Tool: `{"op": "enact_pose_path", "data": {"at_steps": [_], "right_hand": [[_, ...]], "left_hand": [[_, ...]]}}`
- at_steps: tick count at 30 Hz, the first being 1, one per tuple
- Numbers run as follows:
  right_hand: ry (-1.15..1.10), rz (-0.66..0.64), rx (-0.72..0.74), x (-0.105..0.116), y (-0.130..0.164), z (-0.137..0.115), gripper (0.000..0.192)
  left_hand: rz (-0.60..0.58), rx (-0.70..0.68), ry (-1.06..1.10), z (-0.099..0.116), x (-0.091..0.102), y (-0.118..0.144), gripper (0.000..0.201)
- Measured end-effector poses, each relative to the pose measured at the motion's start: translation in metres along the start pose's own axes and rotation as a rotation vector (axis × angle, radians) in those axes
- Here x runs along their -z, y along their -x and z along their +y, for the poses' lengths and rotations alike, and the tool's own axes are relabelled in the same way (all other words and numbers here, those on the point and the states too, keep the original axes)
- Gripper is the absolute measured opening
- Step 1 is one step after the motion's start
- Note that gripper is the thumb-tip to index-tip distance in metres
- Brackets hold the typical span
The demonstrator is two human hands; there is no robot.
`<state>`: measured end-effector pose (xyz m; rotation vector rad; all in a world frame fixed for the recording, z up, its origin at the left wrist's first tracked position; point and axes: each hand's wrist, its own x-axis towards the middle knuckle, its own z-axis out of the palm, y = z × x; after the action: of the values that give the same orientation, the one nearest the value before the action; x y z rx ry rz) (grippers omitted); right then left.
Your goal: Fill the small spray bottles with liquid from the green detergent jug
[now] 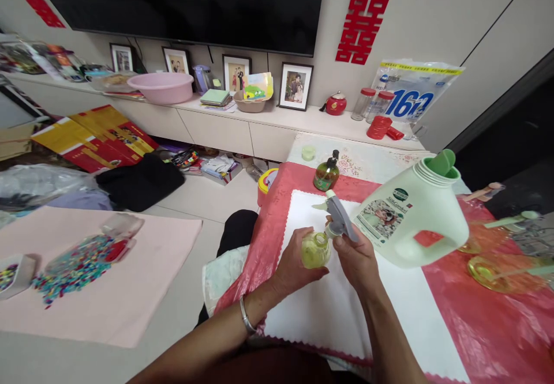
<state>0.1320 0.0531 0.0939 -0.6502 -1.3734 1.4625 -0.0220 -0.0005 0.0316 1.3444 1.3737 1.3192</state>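
My left hand [295, 261] is closed around a small yellow-green clear bottle [314, 251], its open mouth tilted up. Just to the right, my right hand [357, 257] grips a grey and pale-green spray nozzle [340, 217], held beside the bottle's mouth. Whether the nozzle's neck touches the rim, I cannot tell. Both are above a white sheet [329, 320] on the table. A large pale-green jug [411, 211] with a picture label stands right of my hands, a green cap or scoop [442, 162] in its mouth. Behind my hands is a dark green pump bottle [326, 173].
Red plastic film [450, 292] covers the table. Yellow and orange spray bottles [497, 271] are at the right edge. A pale-green lid [308, 153] sits at the back. Colourful small pieces [82, 263] lie on a pink mat [142, 280] to the left.
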Motion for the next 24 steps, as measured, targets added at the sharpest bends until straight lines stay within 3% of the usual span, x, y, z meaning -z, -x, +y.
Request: {"op": "enact_pose_path", "data": {"at_steps": [7, 19, 24], "right_hand": [[0.053, -0.080, -0.025, 0.004, 0.008, 0.014, 0.032], [0.088, 0.056, 0.087, -0.004, 0.011, 0.013, 0.031], [0.088, 0.029, 0.109, -0.002, 0.013, 0.014, 0.028]], "left_hand": [[-0.011, -0.027, 0.075, 0.002, 0.000, -0.001, 0.095], [0.022, 0.014, -0.033, 0.003, 0.000, -0.001, 0.098], [0.019, 0.011, -0.014, 0.002, 0.000, 0.000, 0.097]]}}
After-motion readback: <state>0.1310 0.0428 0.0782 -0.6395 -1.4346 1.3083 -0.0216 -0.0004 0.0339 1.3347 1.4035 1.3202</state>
